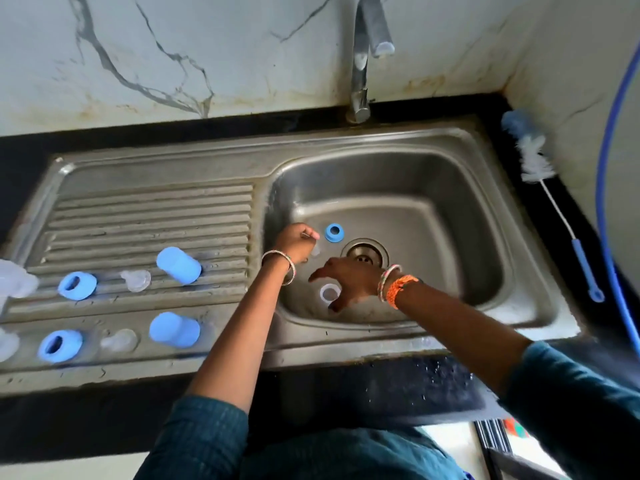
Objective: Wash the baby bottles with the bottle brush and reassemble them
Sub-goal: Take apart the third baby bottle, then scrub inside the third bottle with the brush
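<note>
In the sink basin [450, 209], my left hand [296, 242] pinches a small clear nipple [316, 251] next to a blue collar ring [334, 232] lying on the basin floor. My right hand [348, 282] reaches down near the drain [365, 256], thumb and fingers curled round the mouth of a clear bottle [329, 292]. On the drainboard lie two blue caps [178, 265] [175, 330], two blue rings [77, 285] [60, 345] and two clear nipples [135, 280] [119, 341]. The bottle brush [533, 157] lies on the counter to the right of the sink.
The faucet [362, 64] stands behind the basin with no water running. Clear bottle bodies [15, 278] show blurred at the left edge. A blue hose [604, 202] curves down the right wall. Black counter [381, 386] surrounds the sink.
</note>
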The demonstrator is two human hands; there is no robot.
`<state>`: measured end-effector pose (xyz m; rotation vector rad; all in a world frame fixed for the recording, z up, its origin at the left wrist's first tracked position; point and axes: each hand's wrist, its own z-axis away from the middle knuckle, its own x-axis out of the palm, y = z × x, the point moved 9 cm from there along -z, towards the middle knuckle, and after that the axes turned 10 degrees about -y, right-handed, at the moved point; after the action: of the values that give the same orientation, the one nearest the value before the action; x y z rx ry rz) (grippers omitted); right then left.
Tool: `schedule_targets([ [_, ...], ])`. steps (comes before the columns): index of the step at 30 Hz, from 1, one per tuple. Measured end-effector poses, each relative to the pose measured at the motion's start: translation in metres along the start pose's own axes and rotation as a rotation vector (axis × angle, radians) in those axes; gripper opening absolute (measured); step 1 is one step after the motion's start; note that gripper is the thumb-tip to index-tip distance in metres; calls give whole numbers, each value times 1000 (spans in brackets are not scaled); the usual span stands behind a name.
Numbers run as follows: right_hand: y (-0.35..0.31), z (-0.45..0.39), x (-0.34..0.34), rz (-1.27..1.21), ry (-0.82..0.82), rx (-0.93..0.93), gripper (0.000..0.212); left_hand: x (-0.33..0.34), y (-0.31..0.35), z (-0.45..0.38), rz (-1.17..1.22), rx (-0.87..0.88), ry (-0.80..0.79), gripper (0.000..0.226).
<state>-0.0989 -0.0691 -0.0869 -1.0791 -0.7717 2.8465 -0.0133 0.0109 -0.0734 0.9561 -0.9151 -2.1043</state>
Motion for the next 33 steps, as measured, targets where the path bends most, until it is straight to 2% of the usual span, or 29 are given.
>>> schedule_targets([
  [3,-2,-6,13,12,12,35,60,10,-7,6,69,-82,-43,24],
  [6,7,12,-28,14,282,99,49,17,-10,11,119,-202,-64,19],
  [8,16,42,-68,-79,493,119,48,18,-5,17,216,-237,-50,16],
  [10,22,77,-100,-217,673,114,46,37,1,21,521,-275,-199,30],
  [12,17,102,-112,-282,764,64,43,64,21,28,943,-253,-392,37],
  [15,21,121,-103,-343,768,78,58,85,50,27,1249,-145,-419,31],
  [17,59,149,-93,-349,861,311,73,98,68,23,1275,-127,-428,32],
  [18,83,176,-92,-320,956,475,74,106,79,19,1264,-129,-451,32],
  [21,153,253,-86,-176,1161,897,54,117,119,14,1181,-97,-505,31],
  [24,212,294,-63,-227,1162,1138,39,136,157,18,1103,-76,-584,28],
  [27,233,293,-46,-302,1084,1220,33,145,170,23,1079,-77,-598,30],
  [29,234,297,-38,-356,1150,1215,26,151,168,27,1056,-94,-616,36],
  [33,208,295,-52,-505,1316,982,17,142,144,32,1099,-131,-597,37],
])
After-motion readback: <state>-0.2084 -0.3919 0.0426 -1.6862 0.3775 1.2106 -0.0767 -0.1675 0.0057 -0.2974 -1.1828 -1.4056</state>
